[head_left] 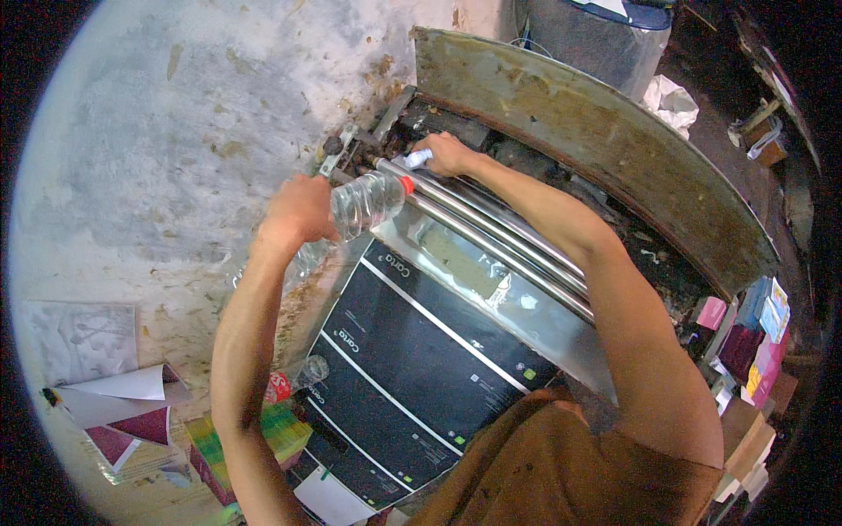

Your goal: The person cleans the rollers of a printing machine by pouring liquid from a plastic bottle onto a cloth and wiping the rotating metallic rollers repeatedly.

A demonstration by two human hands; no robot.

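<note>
My left hand [303, 209] is wrapped around the middle of a large clear plastic bottle [361, 202] with a red cap [406, 185]. The bottle lies tilted, its capped end pointing right and slightly up, close to the left end of the shiny metal rollers [509, 230]. On the far side of those rollers, my right hand [444, 155] has its fingers closed on a small white wad [419, 159], which looks like cloth or paper. The wad is by the rollers' left end. Beneath the bottle, a metal plate [570, 337] slopes toward me.
Dark printed sheeting [412, 351] with white stripes covers the machine's near side. Behind the rollers curves a stained metal guard [579, 114]. A stained wall [175, 158] stands to the left. Another bottle [311, 372] and a yellow-green stack [219, 456] sit low left; colourful boxes [759, 337] stand right.
</note>
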